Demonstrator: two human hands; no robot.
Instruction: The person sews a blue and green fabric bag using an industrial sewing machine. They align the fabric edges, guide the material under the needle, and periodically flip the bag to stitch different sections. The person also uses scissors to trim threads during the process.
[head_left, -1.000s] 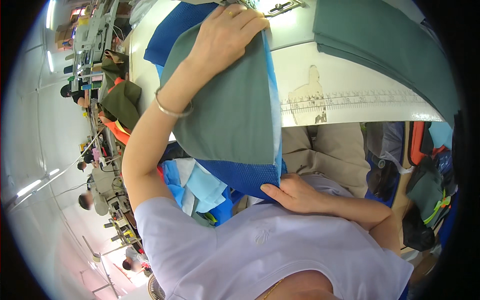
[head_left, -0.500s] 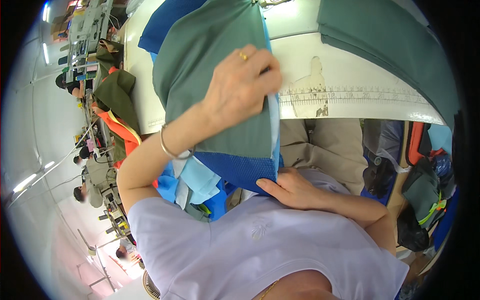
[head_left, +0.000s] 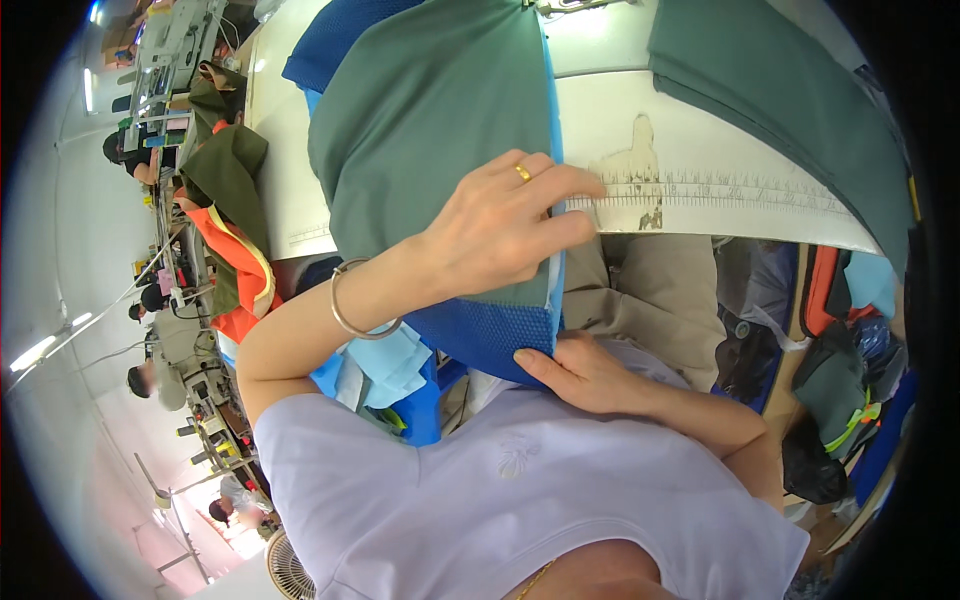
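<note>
Two hands are on one piece of cloth. The left hand (head_left: 500,225) lies flat and a little curled on top of the green cloth (head_left: 430,110), pressing it down near its right edge, with a gold ring (head_left: 522,172) on one finger and a thin bracelet (head_left: 358,300) at the wrist. The right hand (head_left: 585,372) is near the body and pinches the low corner of the blue mesh layer (head_left: 485,335) that sits under the green one. The cloth hangs from the white table (head_left: 720,130) down toward the lap. Just right of the left fingers is a ruler strip (head_left: 740,190) along the table edge. It looks like the layers are being lined up and smoothed. I think the edges should be kept even, with the corner held tight. More green cloth (head_left: 770,70) lies far right. Other workers sit far to the left
</note>
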